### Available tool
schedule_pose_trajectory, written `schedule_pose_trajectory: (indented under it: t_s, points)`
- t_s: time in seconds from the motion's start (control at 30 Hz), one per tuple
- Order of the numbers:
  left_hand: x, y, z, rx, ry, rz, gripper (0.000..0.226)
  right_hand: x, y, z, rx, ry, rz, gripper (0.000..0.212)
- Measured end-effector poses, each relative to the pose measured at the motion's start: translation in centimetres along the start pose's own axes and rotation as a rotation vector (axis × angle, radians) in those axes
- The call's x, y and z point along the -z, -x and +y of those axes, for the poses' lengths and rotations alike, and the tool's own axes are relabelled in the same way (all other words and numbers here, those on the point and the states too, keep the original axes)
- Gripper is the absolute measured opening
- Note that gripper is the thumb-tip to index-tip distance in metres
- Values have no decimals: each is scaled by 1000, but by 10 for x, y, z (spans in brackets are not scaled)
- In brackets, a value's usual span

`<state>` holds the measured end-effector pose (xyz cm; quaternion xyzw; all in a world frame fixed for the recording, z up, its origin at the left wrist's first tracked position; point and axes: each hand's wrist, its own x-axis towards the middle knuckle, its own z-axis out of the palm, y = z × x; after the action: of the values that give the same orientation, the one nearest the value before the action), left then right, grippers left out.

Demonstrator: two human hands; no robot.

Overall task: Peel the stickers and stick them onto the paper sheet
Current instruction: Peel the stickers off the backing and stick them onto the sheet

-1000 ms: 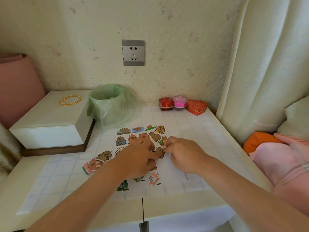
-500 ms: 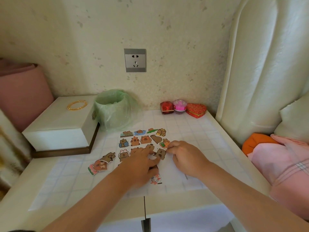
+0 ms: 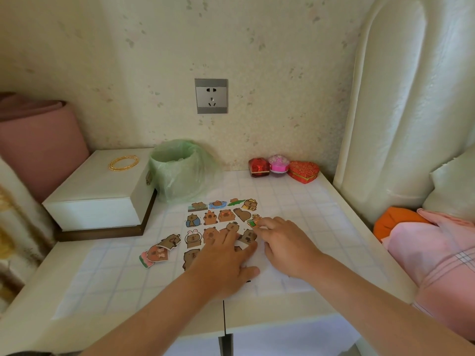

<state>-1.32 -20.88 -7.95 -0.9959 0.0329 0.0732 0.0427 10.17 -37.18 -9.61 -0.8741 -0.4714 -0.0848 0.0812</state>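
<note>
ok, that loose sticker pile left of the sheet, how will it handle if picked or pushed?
Probably very light and bendy: the loose stickers look paper-thin. They lie flat on the gridded mat, so edges may be hard to catch. They overlap, so pushing one likely drags the others.

Your left hand (image 3: 223, 258) flat, palm down, fingers spread forward, thumb out to right. Your right hand (image 3: 285, 242) just beside it, knuckles up, fingers curled under. Both forearms bare, converging.

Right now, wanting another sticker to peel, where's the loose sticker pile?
Head view: the loose sticker pile lies left of the paper sheet, in front of the white box.
</note>
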Motion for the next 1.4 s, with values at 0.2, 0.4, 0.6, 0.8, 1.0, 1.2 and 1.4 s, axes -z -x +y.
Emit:
schedule_pose_trajectory:
  t_s: [0.2,0.4,0.6,0.8,1.0,1.2,1.4]
  points:
    - [2,2,4,14,130,-5,63,0,6,0,109,10,39,45]
    - [8,-4,-9,64,380,132,37,-4,8,6,155,-27,72,44]
    - [-13,-17,-18,-50,239,187,75,-4,10,4,158,-29,72,46]
    - [-27,-23,-9,-68,173,63,86,-6,16,9,77,-105,115,39]
    - [-26,-23,-8,-37,216,88,68,-10,13,-5,-17,-146,126,38]
    - [-23,-17,-2,21,133,105,68,-13,18,-3,-18,-43,-50,71]
    - [-21,-13,0,66,99,97,65,-8,18,-3,-28,-82,-57,49]
